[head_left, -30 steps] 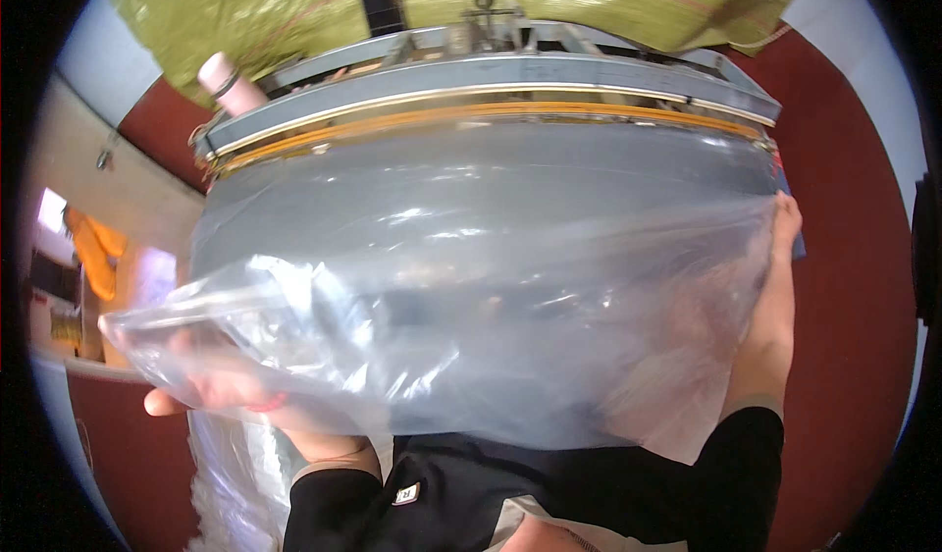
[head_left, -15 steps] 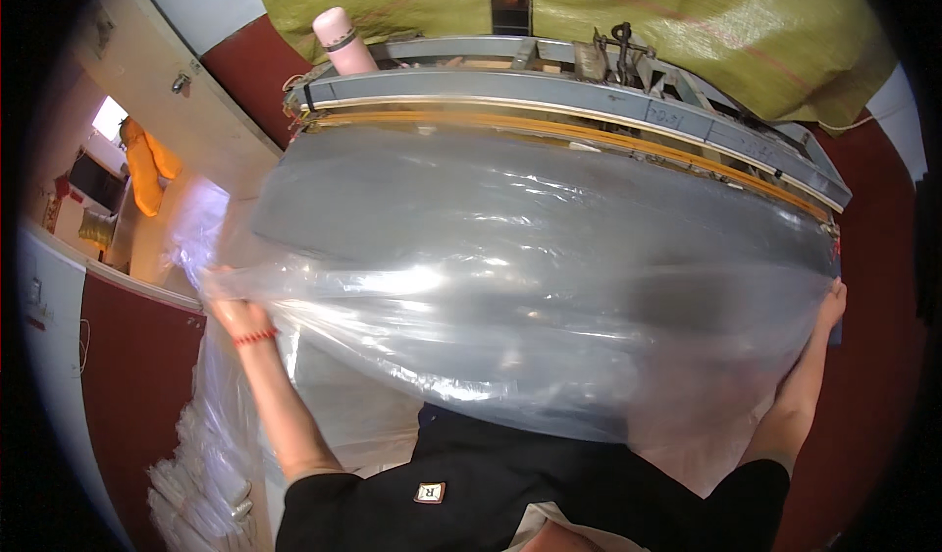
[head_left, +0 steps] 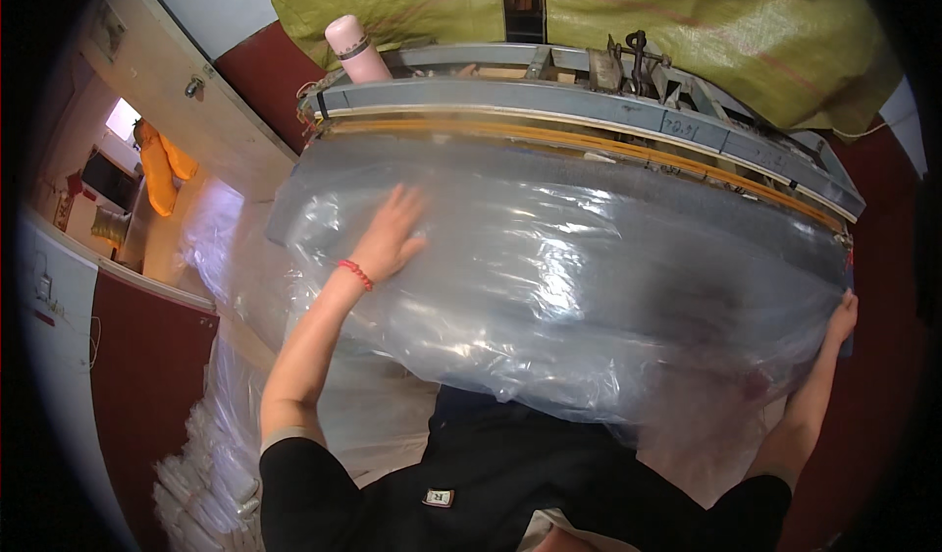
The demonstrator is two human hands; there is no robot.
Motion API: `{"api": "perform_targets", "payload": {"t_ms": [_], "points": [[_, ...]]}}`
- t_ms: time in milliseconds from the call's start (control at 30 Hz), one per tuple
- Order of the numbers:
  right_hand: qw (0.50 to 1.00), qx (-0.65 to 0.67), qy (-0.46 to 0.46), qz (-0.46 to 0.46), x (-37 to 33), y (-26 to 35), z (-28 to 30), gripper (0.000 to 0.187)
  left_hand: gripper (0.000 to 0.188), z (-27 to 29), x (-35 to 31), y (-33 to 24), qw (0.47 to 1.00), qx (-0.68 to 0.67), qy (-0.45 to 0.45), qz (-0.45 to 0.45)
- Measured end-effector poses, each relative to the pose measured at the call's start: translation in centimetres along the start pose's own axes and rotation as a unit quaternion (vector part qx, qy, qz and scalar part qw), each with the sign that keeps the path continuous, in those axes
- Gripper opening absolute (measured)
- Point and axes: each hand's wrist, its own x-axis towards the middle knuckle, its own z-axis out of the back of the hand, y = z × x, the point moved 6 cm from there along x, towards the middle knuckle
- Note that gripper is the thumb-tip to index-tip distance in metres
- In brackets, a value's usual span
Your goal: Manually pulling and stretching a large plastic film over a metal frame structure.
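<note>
A wide sheet of clear plastic film [head_left: 491,267] lies wrinkled and shiny over a grey work surface and hangs down in front of my body. My left hand [head_left: 391,233], with a red bracelet on its wrist, is spread over the left part of the film; its fingers are apart and slightly blurred. At the far right edge, my right hand [head_left: 844,315] has its fingers closed on the side of the film. Behind the film runs a long grey metal bar [head_left: 589,110] with orange strips [head_left: 549,136] below it, part of a sealing-machine-like frame.
A pink bottle [head_left: 355,50] and a dark phone-like rectangle [head_left: 524,16] stand behind the bar, before a yellow-green woven sheet [head_left: 687,12]. Bundled clear plastic [head_left: 201,483] lies at the lower left. An open door [head_left: 191,91] stands at the left.
My left hand has let go of the film's left edge and moved right and farther away, onto the film. My right hand keeps its hold at the right edge.
</note>
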Motion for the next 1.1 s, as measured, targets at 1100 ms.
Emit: {"api": "perform_targets", "payload": {"t_ms": [1100], "points": [[0.964, 0.233, -0.089, -0.086, -2.3, -1.0, 9.6, 0.03, 0.016, 0.4, 7.4, 5.8, 0.962, 0.11, -0.177, 0.175]]}}
